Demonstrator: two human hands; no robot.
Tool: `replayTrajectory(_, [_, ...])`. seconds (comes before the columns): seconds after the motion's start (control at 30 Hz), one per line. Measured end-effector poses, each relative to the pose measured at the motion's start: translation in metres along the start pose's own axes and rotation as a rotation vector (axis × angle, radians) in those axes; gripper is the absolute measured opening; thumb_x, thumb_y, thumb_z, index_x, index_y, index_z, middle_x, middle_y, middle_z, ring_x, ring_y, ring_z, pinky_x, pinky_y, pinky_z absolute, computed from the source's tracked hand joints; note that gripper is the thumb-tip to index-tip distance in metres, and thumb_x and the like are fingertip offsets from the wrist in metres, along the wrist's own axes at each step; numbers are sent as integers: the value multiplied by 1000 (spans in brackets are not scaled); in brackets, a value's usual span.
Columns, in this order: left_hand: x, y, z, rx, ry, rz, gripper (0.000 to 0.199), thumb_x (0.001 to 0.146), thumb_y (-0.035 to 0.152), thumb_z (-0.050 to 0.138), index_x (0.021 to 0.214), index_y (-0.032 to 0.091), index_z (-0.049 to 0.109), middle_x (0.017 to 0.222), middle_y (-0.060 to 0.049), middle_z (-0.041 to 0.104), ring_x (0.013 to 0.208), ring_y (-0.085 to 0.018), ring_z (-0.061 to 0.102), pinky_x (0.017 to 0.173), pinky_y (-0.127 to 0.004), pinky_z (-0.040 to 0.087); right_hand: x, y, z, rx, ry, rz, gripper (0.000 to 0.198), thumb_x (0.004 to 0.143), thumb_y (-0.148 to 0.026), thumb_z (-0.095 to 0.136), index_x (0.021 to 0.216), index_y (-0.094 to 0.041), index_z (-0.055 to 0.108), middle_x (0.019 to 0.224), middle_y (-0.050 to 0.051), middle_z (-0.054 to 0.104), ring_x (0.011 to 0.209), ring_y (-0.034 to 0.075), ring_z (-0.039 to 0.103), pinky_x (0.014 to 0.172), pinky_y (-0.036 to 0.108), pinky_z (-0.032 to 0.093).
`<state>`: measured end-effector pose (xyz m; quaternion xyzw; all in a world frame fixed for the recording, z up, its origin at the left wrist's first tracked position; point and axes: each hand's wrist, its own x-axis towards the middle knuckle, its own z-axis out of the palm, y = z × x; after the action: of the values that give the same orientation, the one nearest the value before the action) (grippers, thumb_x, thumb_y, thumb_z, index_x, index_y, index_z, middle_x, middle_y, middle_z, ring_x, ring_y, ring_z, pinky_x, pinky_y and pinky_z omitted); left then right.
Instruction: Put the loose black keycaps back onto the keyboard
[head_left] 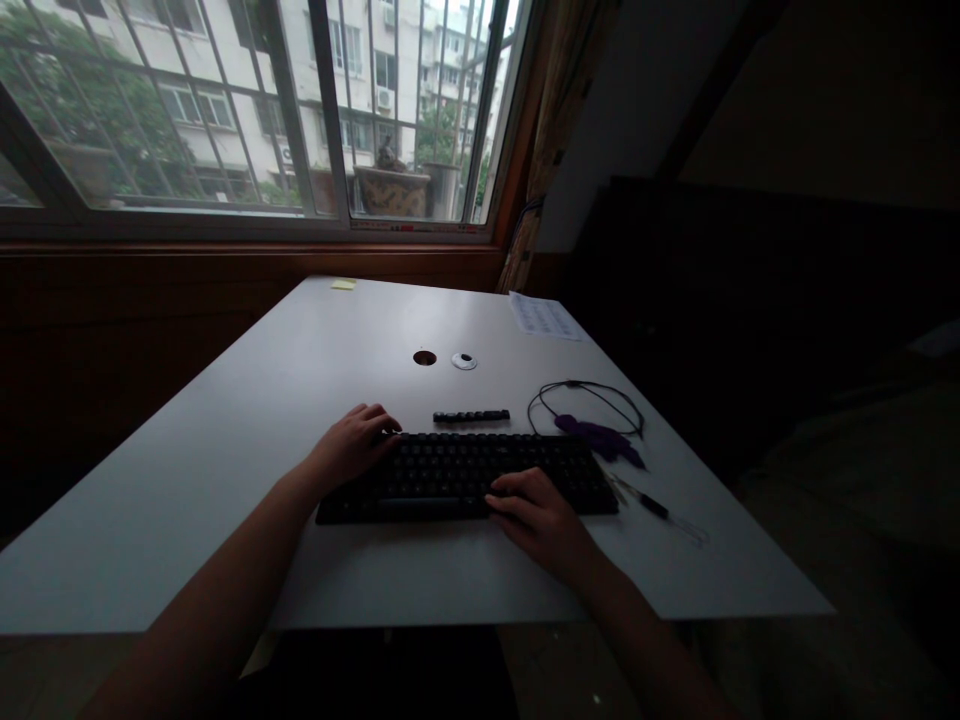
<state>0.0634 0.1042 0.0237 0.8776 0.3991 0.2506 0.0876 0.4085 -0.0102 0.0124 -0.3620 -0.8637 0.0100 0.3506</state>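
Observation:
A black keyboard [442,475] lies near the front of the white table. My left hand [354,447] rests over its left end, fingers curled around the back left corner and gripping it. Toward the keyboard's front edge, right of the middle, my right hand [536,515] has thumb and index finger brought together low over the keys. Whatever is between those fingertips is too dark and small to make out. Just behind the keyboard lies a short row of black keycaps [471,416].
To the right are a looped black cable [574,384], a purple cloth-like item [600,440] and a wire tool with a black handle [654,506]. Farther back are a round table hole [424,358], its white cover [464,361], a printed sheet [545,318] and yellow notes [343,285].

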Motion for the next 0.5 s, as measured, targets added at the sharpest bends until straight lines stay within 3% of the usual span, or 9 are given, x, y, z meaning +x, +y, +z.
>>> replayTrajectory(0.27, [0, -2, 2, 9, -1, 9, 22, 99, 36, 56, 105, 23, 72, 104, -8, 68, 94, -23, 60, 84, -40, 52, 1, -4, 6, -63, 0, -13, 19, 93, -20, 67, 111, -25, 69, 103, 6, 73, 93, 21, 66, 83, 39, 57])
replayTrajectory(0.5, [0, -1, 1, 5, -7, 3, 20, 99, 36, 57, 105, 24, 72, 105, -8, 68, 96, -24, 60, 84, -39, 52, 2, -6, 8, -68, 59, -8, 34, 96, -16, 61, 128, -26, 62, 104, 8, 67, 94, 21, 65, 82, 37, 61])
